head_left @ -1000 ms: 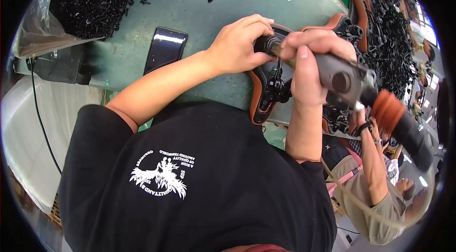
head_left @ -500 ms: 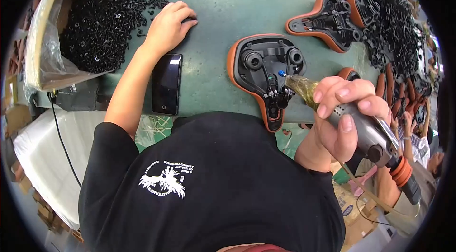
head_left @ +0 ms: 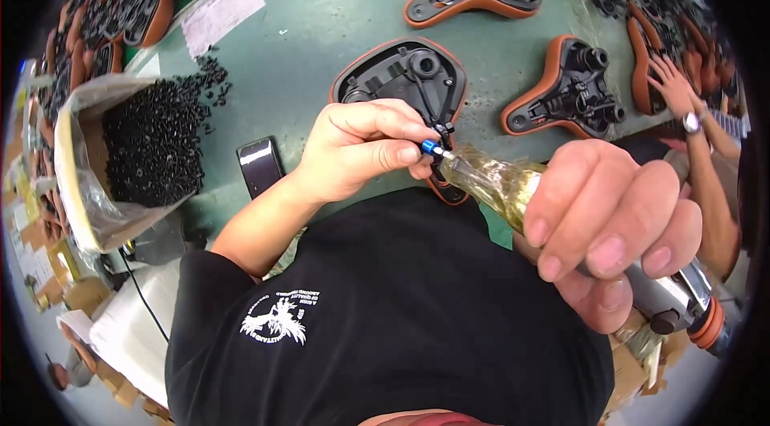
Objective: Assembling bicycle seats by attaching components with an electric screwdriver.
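Observation:
My right hand (head_left: pixel 609 225) is wrapped round a grey power screwdriver (head_left: pixel 678 298), its front wrapped in yellowish clear film. A blue collar (head_left: pixel 431 148) sits on the bit, which points left. At its tip my left hand (head_left: pixel 353 145) has thumb and fingers pinched together; whatever lies between them is hidden. Behind and below both hands, a bicycle saddle (head_left: pixel 397 73) lies underside up on the bench, black with a brown rim. My left hand and the screwdriver cover part of it.
At left stands a plastic-lined box (head_left: pixel 152 145) of black screws, with loose screws (head_left: pixel 210 77) spilling beside it. A phone (head_left: pixel 261 165) lies near my left forearm. More upturned saddles (head_left: pixel 565 89) lie to the right and far side. Another person's hand (head_left: pixel 674 85) touches a saddle at far right.
My left hand has left the loose screws and come right to the bit's tip, fingers now pinched. The screwdriver has lifted off the saddle toward me. The whole view has shifted.

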`<state>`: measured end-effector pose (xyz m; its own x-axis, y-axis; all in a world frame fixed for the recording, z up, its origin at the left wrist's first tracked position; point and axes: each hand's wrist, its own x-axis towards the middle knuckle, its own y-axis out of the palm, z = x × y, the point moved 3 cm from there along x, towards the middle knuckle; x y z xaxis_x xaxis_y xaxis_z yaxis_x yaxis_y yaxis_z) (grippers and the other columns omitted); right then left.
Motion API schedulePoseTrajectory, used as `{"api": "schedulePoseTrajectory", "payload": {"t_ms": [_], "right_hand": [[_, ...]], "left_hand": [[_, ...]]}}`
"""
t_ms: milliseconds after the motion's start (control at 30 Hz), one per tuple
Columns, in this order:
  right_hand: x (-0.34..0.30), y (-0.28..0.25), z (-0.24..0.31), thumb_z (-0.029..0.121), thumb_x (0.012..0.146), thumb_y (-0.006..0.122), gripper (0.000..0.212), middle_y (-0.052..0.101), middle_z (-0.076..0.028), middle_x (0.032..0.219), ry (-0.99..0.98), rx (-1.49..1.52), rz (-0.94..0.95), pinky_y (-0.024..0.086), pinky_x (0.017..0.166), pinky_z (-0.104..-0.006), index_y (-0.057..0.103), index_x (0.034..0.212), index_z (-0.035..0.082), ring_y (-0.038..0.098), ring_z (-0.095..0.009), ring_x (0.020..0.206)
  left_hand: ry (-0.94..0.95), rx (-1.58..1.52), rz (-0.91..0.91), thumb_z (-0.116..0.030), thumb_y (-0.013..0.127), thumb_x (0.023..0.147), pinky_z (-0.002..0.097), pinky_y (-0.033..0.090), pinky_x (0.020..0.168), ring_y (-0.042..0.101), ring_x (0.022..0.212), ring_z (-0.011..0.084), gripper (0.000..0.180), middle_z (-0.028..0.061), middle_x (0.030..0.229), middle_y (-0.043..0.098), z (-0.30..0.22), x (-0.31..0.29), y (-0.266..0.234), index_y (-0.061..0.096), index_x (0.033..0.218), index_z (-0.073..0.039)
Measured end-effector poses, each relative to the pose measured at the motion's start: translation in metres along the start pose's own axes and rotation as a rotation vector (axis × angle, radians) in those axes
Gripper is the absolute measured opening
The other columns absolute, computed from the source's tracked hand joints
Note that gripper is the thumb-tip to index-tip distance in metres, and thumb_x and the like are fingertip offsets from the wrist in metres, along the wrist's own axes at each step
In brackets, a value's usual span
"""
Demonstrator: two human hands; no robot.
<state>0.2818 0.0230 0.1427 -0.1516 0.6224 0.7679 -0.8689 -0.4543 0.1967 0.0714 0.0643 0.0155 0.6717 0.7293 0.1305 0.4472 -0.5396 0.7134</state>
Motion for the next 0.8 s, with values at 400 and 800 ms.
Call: {"api": "schedulePoseTrajectory", "payload": {"t_ms": [400,800], "right_hand": [[-0.010,-0.014,0.001,0.005,0.095,0.064,0.034,0.061,-0.013,0.115,0.032,-0.047,-0.005,0.061,0.072,-0.0375,0.048,0.125,0.009,0.069,-0.018,0.073],[0.009,-0.015,-0.047,0.000,0.097,0.059,0.032,0.061,-0.020,0.112,0.237,-0.390,-0.071,0.057,0.080,-0.0480,0.047,0.126,0.008,0.063,-0.022,0.078]], "left_hand": [[-0.185,0.117,0.113,-0.003,0.077,0.096,0.0346,0.061,0.084,0.075,0.096,0.0232,0.027,0.0150,0.114,0.072,-0.004,0.022,-0.004,0.075,0.121,0.006],[0.132,1.234,0.508,-0.015,0.089,0.070,0.0423,0.053,0.106,0.066,0.123,0.0330,0.050,0.0121,0.134,0.066,-0.006,0.118,-0.086,0.073,0.117,-0.005]]}}
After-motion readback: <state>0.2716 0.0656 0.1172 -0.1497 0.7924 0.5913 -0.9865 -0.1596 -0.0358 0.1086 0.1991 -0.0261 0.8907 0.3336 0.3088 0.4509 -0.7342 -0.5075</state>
